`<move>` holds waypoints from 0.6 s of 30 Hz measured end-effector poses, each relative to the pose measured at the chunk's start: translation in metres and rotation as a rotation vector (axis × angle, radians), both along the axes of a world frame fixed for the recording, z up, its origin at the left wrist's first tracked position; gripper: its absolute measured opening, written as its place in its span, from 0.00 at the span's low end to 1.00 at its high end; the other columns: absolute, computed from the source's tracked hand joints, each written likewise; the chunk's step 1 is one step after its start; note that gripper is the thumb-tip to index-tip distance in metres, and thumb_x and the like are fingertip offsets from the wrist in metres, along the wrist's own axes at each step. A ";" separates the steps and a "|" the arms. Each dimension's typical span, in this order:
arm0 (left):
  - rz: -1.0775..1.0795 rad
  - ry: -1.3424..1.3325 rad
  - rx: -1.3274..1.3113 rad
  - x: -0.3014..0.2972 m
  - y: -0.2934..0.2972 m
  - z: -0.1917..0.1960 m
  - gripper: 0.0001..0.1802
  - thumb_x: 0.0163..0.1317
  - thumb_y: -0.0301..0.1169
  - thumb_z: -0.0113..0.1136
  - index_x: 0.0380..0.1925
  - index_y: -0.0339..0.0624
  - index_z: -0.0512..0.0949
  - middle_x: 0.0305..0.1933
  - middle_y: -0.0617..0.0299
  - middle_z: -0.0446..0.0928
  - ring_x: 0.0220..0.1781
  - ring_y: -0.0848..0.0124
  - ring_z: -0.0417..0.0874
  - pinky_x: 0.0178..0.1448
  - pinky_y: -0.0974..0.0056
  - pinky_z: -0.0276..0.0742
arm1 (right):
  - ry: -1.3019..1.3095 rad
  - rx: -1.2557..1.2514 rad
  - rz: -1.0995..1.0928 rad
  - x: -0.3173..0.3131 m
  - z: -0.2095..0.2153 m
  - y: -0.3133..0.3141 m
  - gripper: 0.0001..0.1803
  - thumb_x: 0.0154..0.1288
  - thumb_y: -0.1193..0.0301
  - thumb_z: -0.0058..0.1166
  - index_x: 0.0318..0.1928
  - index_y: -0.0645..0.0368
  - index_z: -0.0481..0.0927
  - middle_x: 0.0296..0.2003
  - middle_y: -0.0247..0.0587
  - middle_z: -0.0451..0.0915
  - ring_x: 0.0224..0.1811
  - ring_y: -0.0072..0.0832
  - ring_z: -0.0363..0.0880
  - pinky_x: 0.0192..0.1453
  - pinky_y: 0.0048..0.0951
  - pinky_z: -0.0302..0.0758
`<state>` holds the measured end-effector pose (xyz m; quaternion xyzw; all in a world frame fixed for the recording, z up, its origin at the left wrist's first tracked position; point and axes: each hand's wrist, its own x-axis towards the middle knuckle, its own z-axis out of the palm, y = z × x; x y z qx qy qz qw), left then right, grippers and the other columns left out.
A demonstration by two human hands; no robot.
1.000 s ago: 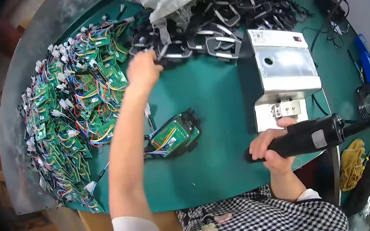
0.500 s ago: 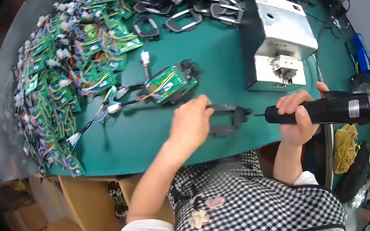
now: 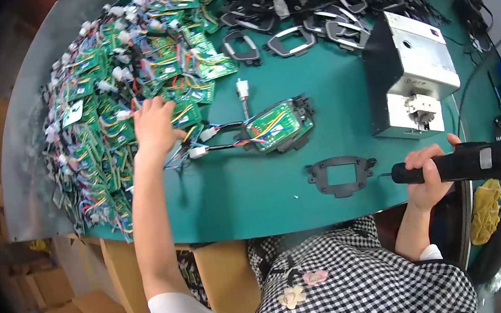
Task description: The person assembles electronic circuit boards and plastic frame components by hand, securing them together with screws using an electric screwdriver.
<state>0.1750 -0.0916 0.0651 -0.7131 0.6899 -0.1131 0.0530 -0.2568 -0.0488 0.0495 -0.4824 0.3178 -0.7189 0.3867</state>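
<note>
Pick-up step, by my reading: left hand [image 3: 153, 126] spread loosely on the heap of green wired circuit boards [image 3: 106, 106] at worktop left, nothing clasped; right hand [image 3: 427, 175] grip closed around the black electric screwdriver [image 3: 463, 164] beside the empty black plastic frame [image 3: 341, 174]; next calls for pinching one board free of tangled wires.

Bright, even overhead light, soft shadows, sharp centre, heavy fisheye bending, black corners.

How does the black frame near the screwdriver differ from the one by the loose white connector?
The bare black frame lies empty, its window showing table; the fitted frame carries a green circuit board with coloured wires. The bare one lies square, the fitted one tilted. Both are black plastic.
</note>
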 end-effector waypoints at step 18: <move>-0.180 1.010 -0.635 -0.069 0.085 0.049 0.33 0.54 0.31 0.63 0.58 0.34 0.62 0.59 0.51 0.67 0.49 0.72 0.72 0.44 0.72 0.68 | 0.095 -0.348 0.133 -0.031 0.047 -0.069 0.35 0.49 0.81 0.53 0.57 0.70 0.51 0.21 0.41 0.74 0.21 0.25 0.73 0.32 0.25 0.73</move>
